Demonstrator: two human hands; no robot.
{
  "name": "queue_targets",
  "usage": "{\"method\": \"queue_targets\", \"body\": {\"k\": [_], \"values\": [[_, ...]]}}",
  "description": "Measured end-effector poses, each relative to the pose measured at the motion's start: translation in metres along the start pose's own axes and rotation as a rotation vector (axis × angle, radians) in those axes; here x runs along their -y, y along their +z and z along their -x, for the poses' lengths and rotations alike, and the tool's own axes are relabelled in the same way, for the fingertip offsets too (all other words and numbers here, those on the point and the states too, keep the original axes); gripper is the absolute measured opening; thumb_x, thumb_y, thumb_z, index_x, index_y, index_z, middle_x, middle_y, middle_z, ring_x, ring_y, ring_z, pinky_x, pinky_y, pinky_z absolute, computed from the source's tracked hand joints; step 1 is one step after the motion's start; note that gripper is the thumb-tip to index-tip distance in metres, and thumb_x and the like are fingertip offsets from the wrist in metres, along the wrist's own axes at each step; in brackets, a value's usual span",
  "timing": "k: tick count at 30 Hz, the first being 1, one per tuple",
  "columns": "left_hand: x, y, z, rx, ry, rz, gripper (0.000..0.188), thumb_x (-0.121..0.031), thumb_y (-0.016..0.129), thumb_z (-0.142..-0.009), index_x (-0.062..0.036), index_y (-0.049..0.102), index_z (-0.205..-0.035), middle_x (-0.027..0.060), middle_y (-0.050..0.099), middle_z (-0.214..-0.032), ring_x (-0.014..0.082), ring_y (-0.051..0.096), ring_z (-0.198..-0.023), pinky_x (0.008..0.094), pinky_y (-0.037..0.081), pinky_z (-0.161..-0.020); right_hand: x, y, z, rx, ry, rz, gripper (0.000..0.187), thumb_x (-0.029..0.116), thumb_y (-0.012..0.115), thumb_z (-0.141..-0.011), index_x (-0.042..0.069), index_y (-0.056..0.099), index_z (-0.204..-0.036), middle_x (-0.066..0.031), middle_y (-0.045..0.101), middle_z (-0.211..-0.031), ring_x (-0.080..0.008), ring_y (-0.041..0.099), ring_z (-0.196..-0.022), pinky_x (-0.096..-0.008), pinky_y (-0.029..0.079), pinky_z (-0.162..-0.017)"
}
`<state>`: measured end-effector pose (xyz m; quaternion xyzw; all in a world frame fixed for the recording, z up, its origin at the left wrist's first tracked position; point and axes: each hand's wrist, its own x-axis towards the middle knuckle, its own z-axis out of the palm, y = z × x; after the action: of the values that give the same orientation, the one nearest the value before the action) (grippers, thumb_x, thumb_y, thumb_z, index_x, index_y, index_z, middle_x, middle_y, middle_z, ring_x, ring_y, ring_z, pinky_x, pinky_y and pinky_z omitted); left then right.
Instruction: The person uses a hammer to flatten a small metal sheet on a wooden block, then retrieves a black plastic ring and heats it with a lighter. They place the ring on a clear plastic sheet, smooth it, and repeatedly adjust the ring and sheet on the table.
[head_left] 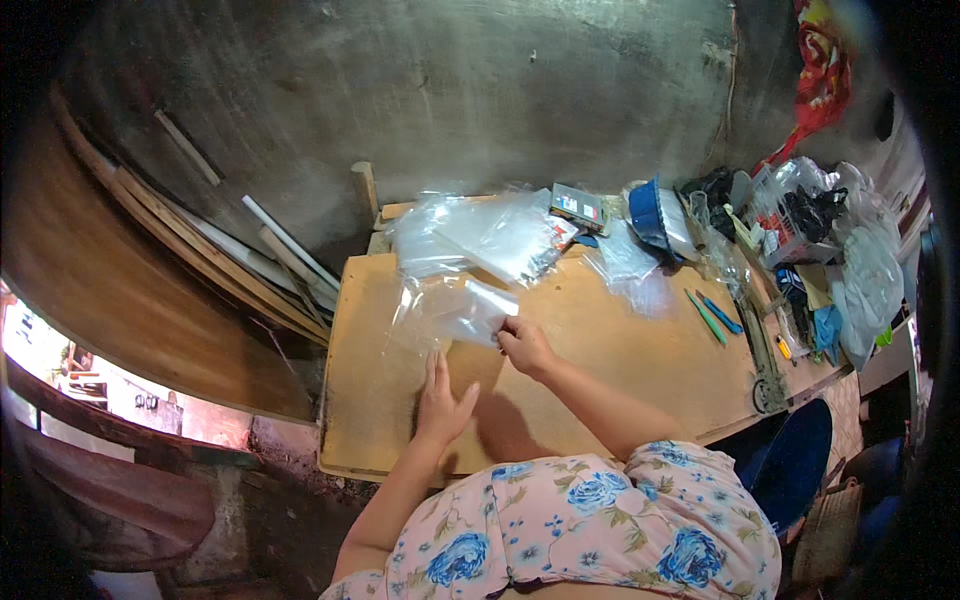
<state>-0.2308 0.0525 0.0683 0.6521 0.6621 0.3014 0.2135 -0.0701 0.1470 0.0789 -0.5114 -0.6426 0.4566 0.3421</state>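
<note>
A clear plastic bag lies over the tan tabletop in front of me. My right hand pinches its right edge, fingers closed on the film. Just below the bag's lower edge is my left hand, its fingers stretched out and the thumb apart; the fingertips reach the film's edge, though I cannot tell whether they touch it. Behind the bag spreads a pile of clear plastic bags. A dark flat box rests on that pile's right end.
More clear bags lie right of the pile, near a blue basin. A green tool and a blue one lie farther right. A white basket holds plastic bags. Wooden boards lean at the left.
</note>
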Motion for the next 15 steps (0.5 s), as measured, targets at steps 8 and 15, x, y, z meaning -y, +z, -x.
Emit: {"method": "queue_targets", "body": {"k": [8,15], "values": [[-0.080,0.071,-0.015,0.095,0.170,0.890,0.058,-0.031,0.029,-0.095,0.0001,0.009,-0.139,0.0179,0.017,-0.142,0.0266,0.019,-0.131,0.0340,0.016,-0.107,0.012,-0.053,0.062,-0.079,-0.084,-0.211,0.024,0.007,0.057,-0.083,-0.002,0.058,-0.105,-0.0109,0.064,-0.089,-0.0152,0.060,-0.083,-0.0271,0.048,-0.073],[-0.114,0.119,-0.007,0.242,0.222,1.181,0.053,-0.034,0.021,-0.098,-0.0025,0.011,-0.140,0.0093,0.030,-0.135,0.0183,0.031,-0.124,0.0320,0.026,-0.102,-0.008,-0.094,0.087,-0.168,-0.127,-0.287,0.024,0.006,0.055,-0.083,-0.002,0.061,-0.104,-0.0129,0.065,-0.092,-0.0142,0.061,-0.081,-0.0269,0.049,-0.070]]}}
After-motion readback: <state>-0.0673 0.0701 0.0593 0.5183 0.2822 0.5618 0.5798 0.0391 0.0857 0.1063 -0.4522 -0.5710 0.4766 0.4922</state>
